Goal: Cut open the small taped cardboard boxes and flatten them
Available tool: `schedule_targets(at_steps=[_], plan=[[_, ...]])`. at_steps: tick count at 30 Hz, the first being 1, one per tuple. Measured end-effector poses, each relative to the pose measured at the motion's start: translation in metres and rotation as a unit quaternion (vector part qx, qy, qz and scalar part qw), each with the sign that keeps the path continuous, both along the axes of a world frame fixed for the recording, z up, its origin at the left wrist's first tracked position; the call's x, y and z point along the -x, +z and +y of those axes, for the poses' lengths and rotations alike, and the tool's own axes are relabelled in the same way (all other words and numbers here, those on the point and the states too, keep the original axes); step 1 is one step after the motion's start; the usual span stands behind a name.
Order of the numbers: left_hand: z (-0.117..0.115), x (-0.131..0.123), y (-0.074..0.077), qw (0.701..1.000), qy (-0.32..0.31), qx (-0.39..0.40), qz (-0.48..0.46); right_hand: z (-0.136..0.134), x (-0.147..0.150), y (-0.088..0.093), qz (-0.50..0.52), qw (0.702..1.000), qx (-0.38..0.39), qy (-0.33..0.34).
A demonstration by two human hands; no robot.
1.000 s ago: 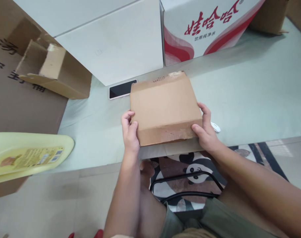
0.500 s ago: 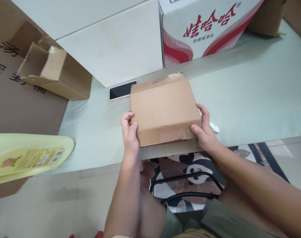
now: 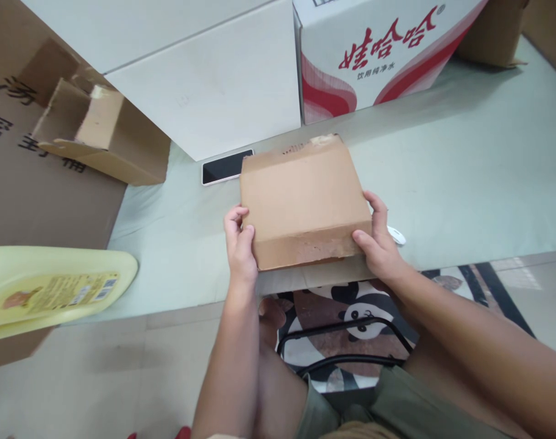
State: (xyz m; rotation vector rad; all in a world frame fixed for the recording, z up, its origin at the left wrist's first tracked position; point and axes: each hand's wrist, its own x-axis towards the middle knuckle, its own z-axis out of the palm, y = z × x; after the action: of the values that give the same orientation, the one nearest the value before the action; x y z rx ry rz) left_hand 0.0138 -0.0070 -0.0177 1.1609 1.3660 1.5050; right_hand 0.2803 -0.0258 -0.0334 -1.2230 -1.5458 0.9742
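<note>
A brown cardboard box is held between both my hands, tilted, at the table's near edge. My left hand grips its left side, thumb by the near left corner. On the right, my right hand clasps the other side, its thumb on the near face. The box's far edge looks torn, with a pale rough patch. Its underside is hidden. A smartphone with a dark screen lies just beyond the box's left side, partly covered by it. Near my right hand, a small white object rests on the table.
The table has a pale green cover. Behind stand a white box and a white-and-red carton. An open cardboard box is at left, with a yellow bottle nearer. Below is a panda-patterned mat.
</note>
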Motion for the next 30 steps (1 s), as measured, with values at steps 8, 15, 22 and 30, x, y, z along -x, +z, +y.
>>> schedule_targets(at_steps=[8, 15, 22, 30], plan=[[0.0005, 0.0013, -0.0019, 1.000, -0.003, -0.006, 0.015, -0.0001, 0.0001, -0.0003, 0.002, 1.000, 0.004, -0.008], [0.0000, 0.0015, -0.0023, 1.000, -0.007, -0.008, 0.024, -0.0001, -0.0003, -0.0018, 0.000, 1.000, 0.001, -0.001], [0.0003, 0.0006, -0.0009, 1.000, 0.003, -0.008, 0.009, -0.0007, 0.0001, -0.0012, 0.006, 1.000, 0.003, -0.006], [0.0002, -0.0003, -0.0005, 1.000, 0.007, -0.007, 0.007, -0.0003, -0.0001, -0.0018, 0.003, 1.000, -0.006, 0.002]])
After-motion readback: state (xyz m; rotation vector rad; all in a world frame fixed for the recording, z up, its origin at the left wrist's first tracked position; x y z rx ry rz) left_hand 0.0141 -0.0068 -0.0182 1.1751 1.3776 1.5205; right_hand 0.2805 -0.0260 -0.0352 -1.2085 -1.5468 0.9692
